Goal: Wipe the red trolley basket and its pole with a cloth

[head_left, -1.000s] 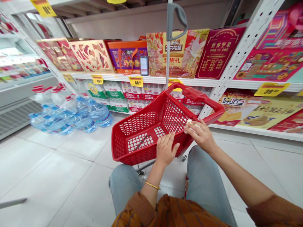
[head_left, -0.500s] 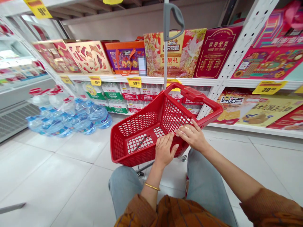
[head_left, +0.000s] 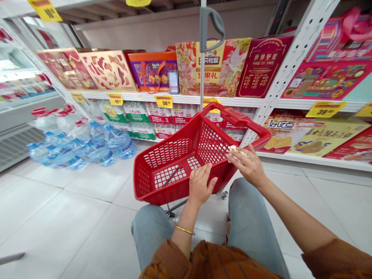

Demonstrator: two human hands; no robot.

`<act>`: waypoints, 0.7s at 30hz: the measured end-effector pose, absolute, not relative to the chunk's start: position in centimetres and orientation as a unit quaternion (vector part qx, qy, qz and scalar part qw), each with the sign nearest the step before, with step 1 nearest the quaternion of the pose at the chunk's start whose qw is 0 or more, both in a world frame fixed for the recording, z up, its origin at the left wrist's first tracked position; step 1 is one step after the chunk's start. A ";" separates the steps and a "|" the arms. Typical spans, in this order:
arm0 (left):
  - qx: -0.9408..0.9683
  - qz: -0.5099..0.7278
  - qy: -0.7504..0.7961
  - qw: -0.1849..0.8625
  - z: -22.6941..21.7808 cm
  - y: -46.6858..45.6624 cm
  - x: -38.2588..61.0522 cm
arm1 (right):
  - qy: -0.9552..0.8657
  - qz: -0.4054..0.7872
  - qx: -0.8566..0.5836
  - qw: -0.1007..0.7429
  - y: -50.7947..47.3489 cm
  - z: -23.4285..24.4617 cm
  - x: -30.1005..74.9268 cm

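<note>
A red plastic shopping basket on a wheeled metal frame point(head_left: 170, 192) stands before my knees, its inside showing a slotted floor. My left hand point(head_left: 199, 182) lies on the near rim with its fingers stretched over the edge and its thumb apart. A crumpled white tissue point(head_left: 233, 148) pokes out from the fingers of my right hand point(head_left: 249, 166), which closes around it at the basket's right rim, below the red push handle point(head_left: 247, 122). Part of the tissue is hidden by the fingers.
A thin metal pole with a grey handle point(head_left: 203, 31) rises behind the basket. Gift boxes point(head_left: 213, 69) and a blurred-out phone point(head_left: 173, 82) sit on the white shelf point(head_left: 186, 98). Large water bottles point(head_left: 78, 145) stand on the floor at left; food cartons point(head_left: 325, 133) fill the lower right shelf.
My right hand has moved right along the rim, away from my left hand, and the white tissue now shows more. My left hand stays on the rim. The view has shifted slightly.
</note>
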State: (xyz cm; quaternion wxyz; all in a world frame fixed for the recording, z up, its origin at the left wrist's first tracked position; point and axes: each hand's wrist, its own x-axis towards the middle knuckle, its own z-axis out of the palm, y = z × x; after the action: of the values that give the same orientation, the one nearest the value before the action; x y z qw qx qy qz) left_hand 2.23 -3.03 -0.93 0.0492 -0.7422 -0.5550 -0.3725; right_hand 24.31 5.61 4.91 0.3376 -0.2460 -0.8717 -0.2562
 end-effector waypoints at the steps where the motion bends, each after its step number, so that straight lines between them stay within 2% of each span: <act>1: -0.741 -0.374 -0.555 0.048 -0.9 -3.0 2.2 | -0.870 -0.253 -0.249 0.342 5.6 4.9 24.3; 6: -0.738 -0.377 -0.558 0.051 -0.8 -3.1 2.3 | -0.871 -0.227 -0.250 0.356 5.0 4.4 22.7; 10: -0.736 -0.378 -0.560 0.050 -0.9 -3.2 2.3 | -0.897 -0.211 -0.221 0.321 4.3 3.7 20.4; 17: -0.744 -0.372 -0.553 0.052 -0.9 -3.1 1.9 | -0.900 -0.244 -0.214 0.291 4.8 3.7 20.0; 21: -0.743 -0.374 -0.553 0.050 -0.7 -3.1 1.6 | -0.887 -0.270 -0.223 0.302 5.3 4.3 21.5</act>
State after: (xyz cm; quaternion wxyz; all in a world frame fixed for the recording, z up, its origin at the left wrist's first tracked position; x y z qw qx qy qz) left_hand 1.60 -3.10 -0.73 0.0496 -0.7425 -0.5532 -0.3744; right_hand 21.46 5.28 4.32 0.3024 -0.2227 -0.8865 -0.2702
